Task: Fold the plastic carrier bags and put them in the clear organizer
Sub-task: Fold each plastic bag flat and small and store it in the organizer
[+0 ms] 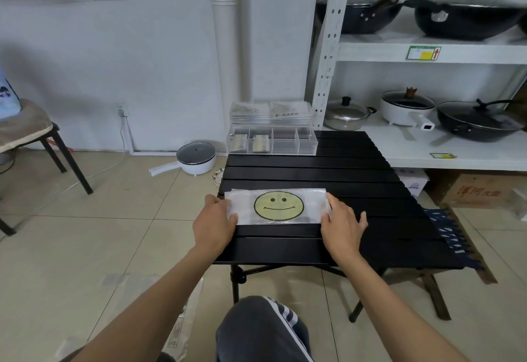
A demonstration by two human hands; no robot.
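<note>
Carrier bag [276,207]: translucent white, printed with a yellow smiley face outlined in black — black dot eyes, thin black smile; it lies on a table [342,168] of plain black slats. Organizer [271,142]: clear and colourless, showing greyish-white folded bags in its two left compartments. Surroundings — floor [114,236] of beige tiles with darker grout lines, shelf unit [427,54] white with a green-and-yellow label bearing a red arrow, woks [467,16] black, trousers [262,330] dark grey with white side stripes.
</note>
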